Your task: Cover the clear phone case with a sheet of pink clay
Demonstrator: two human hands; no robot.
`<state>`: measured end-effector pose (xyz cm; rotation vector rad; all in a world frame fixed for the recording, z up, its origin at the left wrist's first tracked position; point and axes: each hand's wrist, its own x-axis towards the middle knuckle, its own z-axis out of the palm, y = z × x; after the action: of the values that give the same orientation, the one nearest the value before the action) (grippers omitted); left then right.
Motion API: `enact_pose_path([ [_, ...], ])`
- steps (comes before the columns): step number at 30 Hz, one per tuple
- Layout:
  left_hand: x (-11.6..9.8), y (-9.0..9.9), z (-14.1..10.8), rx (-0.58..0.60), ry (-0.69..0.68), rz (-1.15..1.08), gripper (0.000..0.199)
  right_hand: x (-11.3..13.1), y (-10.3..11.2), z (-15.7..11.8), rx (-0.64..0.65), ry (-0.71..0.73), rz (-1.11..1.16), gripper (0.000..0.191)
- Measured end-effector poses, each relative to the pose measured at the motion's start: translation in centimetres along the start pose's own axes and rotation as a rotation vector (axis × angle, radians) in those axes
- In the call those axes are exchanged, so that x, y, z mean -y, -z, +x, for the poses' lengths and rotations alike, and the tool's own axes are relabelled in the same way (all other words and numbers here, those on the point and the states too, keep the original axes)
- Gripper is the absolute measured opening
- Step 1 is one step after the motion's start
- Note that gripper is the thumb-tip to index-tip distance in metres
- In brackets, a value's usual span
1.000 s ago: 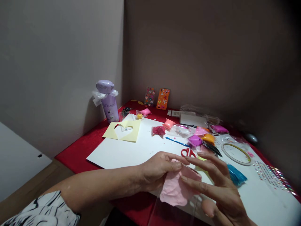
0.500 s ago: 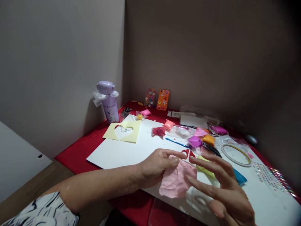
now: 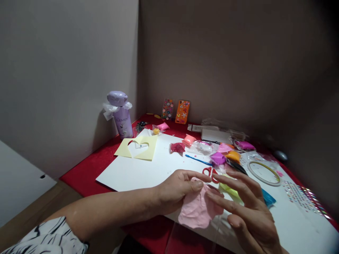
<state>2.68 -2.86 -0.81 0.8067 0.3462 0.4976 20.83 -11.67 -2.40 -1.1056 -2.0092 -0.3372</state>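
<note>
The left hand's [image 3: 180, 187] grip grasps a thin, wrinkled sheet of pink clay [image 3: 196, 213] between thumb and fingers, held above the near edge of the white board [image 3: 143, 174] on the table [image 3: 88, 176]. The right hand's [image 3: 251, 215] grip is released, its fingers spread and one fingertip against the clay. Just beyond the hands lie red-handled scissors [image 3: 207, 171], while a purple bottle [image 3: 123, 123] stands farther back, near yellow paper [image 3: 151, 153] with a heart-shaped hole.

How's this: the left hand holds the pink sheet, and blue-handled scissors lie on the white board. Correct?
Not quite: in the head view, the left hand holds the pink sheet, but the scissors on the white board are red-handled, not blue.
</note>
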Motion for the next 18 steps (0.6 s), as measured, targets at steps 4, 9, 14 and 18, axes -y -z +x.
enact_pose_path([
  [4, -0.18, 0.02, -0.03, 0.001, -0.007, 0.005, 0.041, 0.04, 0.08, 0.03, 0.020, 0.006, 0.021, 0.038],
  [9, -0.30, -0.01, -0.02, 0.013, 0.003, 0.031, 0.041, 0.04, 0.29, 0.09, -0.014, -0.008, 0.045, 0.039],
  [14, -0.10, -0.07, -0.02, -0.021, 0.035, 0.027, 0.046, -0.15, 0.04, 0.08, -0.022, -0.031, 0.015, 0.039],
  [18, -0.22, -0.18, -0.15, -0.040, 0.051, 0.062, 0.047, -0.24, -0.07, 0.01, -0.035, -0.079, 0.066, 0.038],
])
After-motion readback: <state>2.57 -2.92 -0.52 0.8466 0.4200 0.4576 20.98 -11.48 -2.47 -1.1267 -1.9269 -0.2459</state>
